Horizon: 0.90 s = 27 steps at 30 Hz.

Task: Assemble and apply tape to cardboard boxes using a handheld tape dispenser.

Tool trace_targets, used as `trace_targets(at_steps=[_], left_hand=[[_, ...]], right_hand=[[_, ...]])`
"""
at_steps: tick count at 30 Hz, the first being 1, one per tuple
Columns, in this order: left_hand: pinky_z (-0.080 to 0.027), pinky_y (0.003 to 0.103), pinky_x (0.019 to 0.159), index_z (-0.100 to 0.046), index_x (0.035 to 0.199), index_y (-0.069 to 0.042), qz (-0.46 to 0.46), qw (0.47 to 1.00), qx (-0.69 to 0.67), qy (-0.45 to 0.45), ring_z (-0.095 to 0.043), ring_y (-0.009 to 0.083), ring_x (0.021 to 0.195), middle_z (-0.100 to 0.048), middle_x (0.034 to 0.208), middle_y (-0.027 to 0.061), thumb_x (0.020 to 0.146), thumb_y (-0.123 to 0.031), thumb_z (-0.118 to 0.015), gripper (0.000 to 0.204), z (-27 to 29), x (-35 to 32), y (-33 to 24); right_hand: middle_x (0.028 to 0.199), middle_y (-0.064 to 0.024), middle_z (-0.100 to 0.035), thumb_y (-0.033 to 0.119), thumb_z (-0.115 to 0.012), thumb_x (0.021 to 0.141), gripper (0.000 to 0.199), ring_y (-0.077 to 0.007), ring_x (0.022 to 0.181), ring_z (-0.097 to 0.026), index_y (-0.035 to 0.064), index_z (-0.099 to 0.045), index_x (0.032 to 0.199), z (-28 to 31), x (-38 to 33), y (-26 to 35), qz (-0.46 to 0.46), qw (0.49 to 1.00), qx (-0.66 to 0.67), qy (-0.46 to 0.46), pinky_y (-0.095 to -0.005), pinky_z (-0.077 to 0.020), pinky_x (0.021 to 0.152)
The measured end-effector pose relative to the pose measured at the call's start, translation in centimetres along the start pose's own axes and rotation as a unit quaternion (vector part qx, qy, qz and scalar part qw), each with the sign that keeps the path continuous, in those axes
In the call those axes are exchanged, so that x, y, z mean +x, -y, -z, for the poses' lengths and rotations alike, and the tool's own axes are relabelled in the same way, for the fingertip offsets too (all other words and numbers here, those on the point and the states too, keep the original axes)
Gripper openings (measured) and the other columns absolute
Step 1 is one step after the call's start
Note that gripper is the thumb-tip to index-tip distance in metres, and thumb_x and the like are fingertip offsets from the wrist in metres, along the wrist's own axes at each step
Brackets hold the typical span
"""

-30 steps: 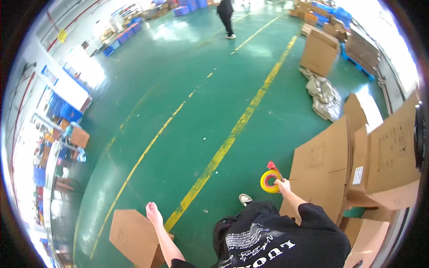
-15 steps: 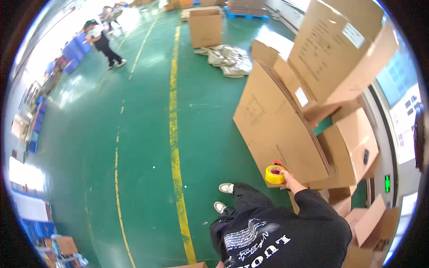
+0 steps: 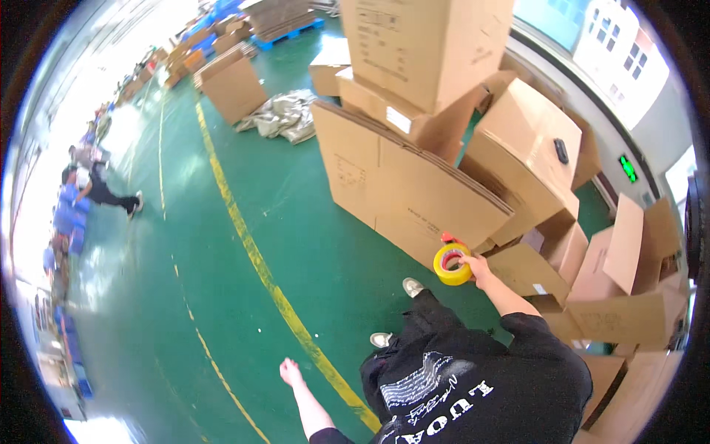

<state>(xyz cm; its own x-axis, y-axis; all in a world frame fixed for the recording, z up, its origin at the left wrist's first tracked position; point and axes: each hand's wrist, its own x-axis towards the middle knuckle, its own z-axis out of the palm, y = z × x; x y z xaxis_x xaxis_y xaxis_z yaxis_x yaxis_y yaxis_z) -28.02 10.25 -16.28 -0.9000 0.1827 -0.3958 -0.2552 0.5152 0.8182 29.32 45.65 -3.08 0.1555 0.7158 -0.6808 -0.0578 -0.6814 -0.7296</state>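
My right hand (image 3: 478, 268) is closed around a tape dispenser (image 3: 449, 238) with red parts, fitted with a wide roll of yellow tape (image 3: 444, 277). It is held out ahead of my right side, close to the lower corner of a large flattened cardboard sheet (image 3: 399, 189) standing on edge. My left hand (image 3: 291, 371) hangs out over the green floor by the yellow line, its fingers curled in and nothing visible in them.
Open cartons (image 3: 629, 314) crowd my right side. A tall carton (image 3: 414, 52) rises behind the flattened sheets, and a small black object (image 3: 560, 151) lies on another box. Further off are a crumpled grey cover (image 3: 285, 117), a brown carton (image 3: 233, 85) and a walking person (image 3: 103, 191).
My view has swung to the right, so the cartons sit further left. My left arm has come into sight. The tape dispenser stays in my right hand.
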Motion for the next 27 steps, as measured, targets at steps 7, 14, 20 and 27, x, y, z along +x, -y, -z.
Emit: trace_targets(at_steps=[7,14,20,27], left_hand=[[-0.049,0.033,0.087,-0.064,0.109,0.002,-0.244,0.927,0.117,0.262,-0.062,0.0191,0.095,-0.067,0.102,0.0125,0.090,-0.030,-0.061,0.037,-26.7,-7.0,-21.6],[-0.041,0.041,0.100,-0.053,0.122,0.003,-0.483,0.761,0.252,0.351,-0.054,0.0328,0.116,-0.057,0.123,0.0227,0.092,-0.031,-0.058,0.045,-49.4,-23.5,-36.5],[-0.034,0.048,0.105,-0.041,0.132,0.005,-0.569,0.708,0.371,0.194,-0.042,0.0392,0.126,-0.047,0.132,0.0250,0.091,-0.043,-0.053,0.065,-62.5,-23.4,-43.6],[-0.040,0.045,0.101,-0.031,0.141,-0.002,-0.535,0.693,0.433,0.216,-0.045,0.0370,0.125,-0.033,0.147,0.0174,0.095,-0.040,-0.046,0.062,-65.6,-16.0,-45.7]], right_hand=[[0.097,-0.0067,-0.063,0.005,-0.069,0.071,0.040,-0.0158,0.088,-0.061,-0.0013,-0.058,0.109,2.2,0.1,8.3,0.165,0.979,0.119,0.016,-0.0286,-0.0484,0.078],[0.099,-0.0068,-0.063,0.006,-0.065,0.066,0.045,-0.0156,0.096,-0.058,-0.0018,-0.058,0.110,6.7,5.0,15.7,0.250,0.961,0.100,0.066,-0.0280,-0.0437,0.089],[0.108,-0.0097,-0.061,0.016,-0.069,0.063,0.059,-0.0192,0.104,-0.056,-0.0026,-0.054,0.117,7.8,9.4,15.5,0.184,0.974,0.116,0.057,-0.0309,-0.0412,0.095],[0.105,-0.0098,-0.060,0.022,-0.075,0.060,0.070,-0.0193,0.100,-0.057,-0.0028,-0.051,0.121,7.9,9.9,16.3,0.210,0.972,-0.002,0.106,-0.0320,-0.0433,0.092]])
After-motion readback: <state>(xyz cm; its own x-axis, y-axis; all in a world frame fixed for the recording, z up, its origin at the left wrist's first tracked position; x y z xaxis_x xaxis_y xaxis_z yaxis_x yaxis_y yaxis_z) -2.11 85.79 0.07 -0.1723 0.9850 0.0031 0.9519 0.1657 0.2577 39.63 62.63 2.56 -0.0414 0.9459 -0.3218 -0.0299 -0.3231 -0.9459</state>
